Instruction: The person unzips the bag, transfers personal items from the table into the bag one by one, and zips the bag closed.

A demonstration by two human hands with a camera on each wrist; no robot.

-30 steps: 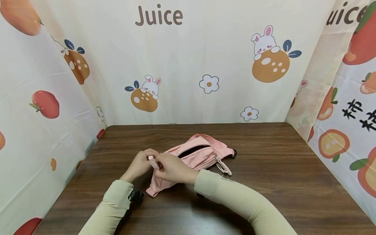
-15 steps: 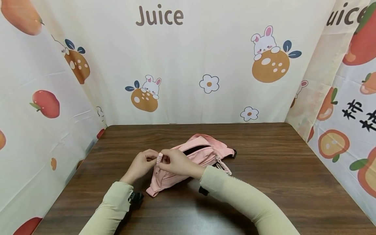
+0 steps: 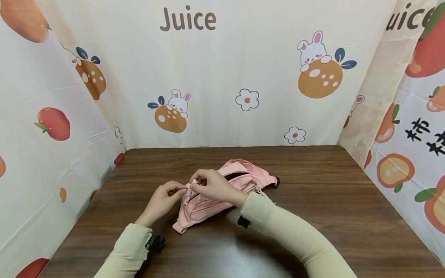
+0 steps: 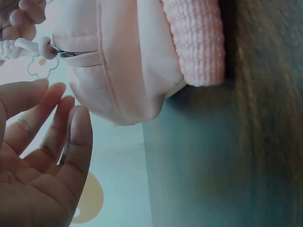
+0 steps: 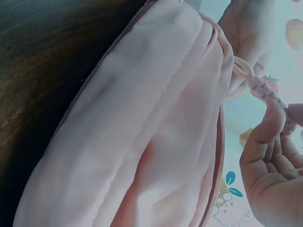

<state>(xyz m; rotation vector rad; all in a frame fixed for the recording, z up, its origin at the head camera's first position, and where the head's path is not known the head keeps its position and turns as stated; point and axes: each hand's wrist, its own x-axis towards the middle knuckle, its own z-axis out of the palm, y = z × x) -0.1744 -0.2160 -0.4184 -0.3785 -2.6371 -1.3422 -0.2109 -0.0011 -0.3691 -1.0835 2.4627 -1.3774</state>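
A pink waist bag [image 3: 199,210] lies on the dark wooden table [image 3: 323,216], its upper zip gaping open. My right hand [image 3: 213,185] pinches the braided pink zipper pull [image 3: 189,190] of the front pocket, lifting it above the bag's left part. The pull [image 5: 262,87] runs taut from the slider to my right fingers [image 5: 270,142]. My left hand [image 3: 161,200] is at the bag's left end, its fingers [image 4: 71,137] straight and relaxed, fingertips just beside the fabric [image 4: 128,61], gripping nothing.
A second braided pull [image 3: 259,189] and a black buckle [image 3: 277,181] show at the bag's right end. Printed fabric walls [image 3: 243,77] close in the table on the left, back and right. Bare wood lies right of the bag.
My right hand has moved up and to the right with the braided pull. My left hand has slid back a little toward me and let its fingers loosen from the bag's end.
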